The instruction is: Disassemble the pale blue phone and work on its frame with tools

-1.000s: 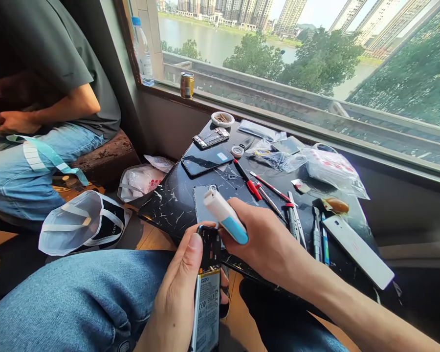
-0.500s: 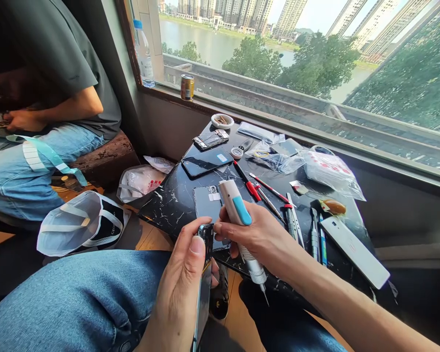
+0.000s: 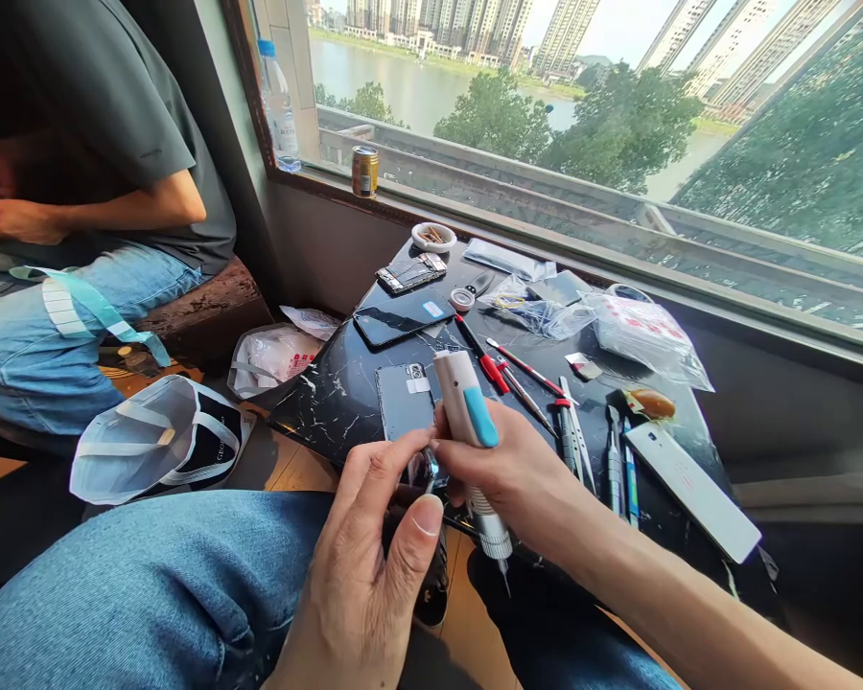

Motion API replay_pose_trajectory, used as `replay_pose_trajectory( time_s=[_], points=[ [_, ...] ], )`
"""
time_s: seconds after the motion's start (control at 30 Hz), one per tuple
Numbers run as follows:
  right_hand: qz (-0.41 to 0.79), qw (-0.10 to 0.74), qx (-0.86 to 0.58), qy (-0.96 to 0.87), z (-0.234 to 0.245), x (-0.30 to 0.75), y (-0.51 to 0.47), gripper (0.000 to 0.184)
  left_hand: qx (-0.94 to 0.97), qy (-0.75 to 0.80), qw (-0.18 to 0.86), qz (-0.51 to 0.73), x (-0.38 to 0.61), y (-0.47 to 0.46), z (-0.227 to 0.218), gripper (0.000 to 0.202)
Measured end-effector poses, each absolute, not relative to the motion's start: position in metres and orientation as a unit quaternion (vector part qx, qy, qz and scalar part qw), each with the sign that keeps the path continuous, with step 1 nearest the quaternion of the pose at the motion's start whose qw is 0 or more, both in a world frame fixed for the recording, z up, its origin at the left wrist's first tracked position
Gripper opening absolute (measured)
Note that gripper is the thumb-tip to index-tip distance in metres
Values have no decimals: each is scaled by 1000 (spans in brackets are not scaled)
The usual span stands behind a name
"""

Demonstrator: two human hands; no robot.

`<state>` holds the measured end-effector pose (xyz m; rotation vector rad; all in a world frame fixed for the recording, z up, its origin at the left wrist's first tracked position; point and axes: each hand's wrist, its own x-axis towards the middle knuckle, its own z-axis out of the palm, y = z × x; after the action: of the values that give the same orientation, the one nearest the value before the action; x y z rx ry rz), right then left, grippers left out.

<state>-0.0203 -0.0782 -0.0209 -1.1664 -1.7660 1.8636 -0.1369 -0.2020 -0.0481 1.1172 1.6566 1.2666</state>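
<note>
On the far left, a co-worker's hand (image 3: 14, 220) rests over a lap, well apart from your work, with a pale blue strap (image 3: 61, 302) lying across the jeans below it. On the floor sits a white-and-black cap (image 3: 162, 441), and a plastic bag (image 3: 273, 355) lies just beside the table (image 3: 316, 422), which has a black marble-look top.

Your left hand (image 3: 363, 594) is curled closed around a phone (image 3: 421, 471), holding it low by the table's near edge. Your fingers hide most of the phone, so you can't tell from this view which face is up. Just above it, a second phone (image 3: 403, 401) lies on the table with its camera showing. Your right hand (image 3: 518, 470) grips a white-and-blue screwdriver (image 3: 464, 412) in a narrow hold, with the metal tip pointing down. The tip sits beside the phone and doesn't appear to touch it. Further right lie red-handled tools (image 3: 493, 372), tweezers (image 3: 575, 441) and a white panel (image 3: 694, 491).

This looks like screwdriver work on the held phone, and the next move calls for setting the tip squarely on a screw.
</note>
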Motion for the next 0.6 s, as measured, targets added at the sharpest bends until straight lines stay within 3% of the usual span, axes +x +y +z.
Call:
replay_pose_trajectory(
  time_s=[0.23, 0.6],
  points=[
    [242, 194, -315, -897, -21, -14, -82, 22, 210, 586, 580, 526, -140, -197, -26, 58],
    [137, 154, -192, -959, -28, -9, -78, 19, 42, 511, 739, 437, -152, -201, -31, 70]
  ],
)
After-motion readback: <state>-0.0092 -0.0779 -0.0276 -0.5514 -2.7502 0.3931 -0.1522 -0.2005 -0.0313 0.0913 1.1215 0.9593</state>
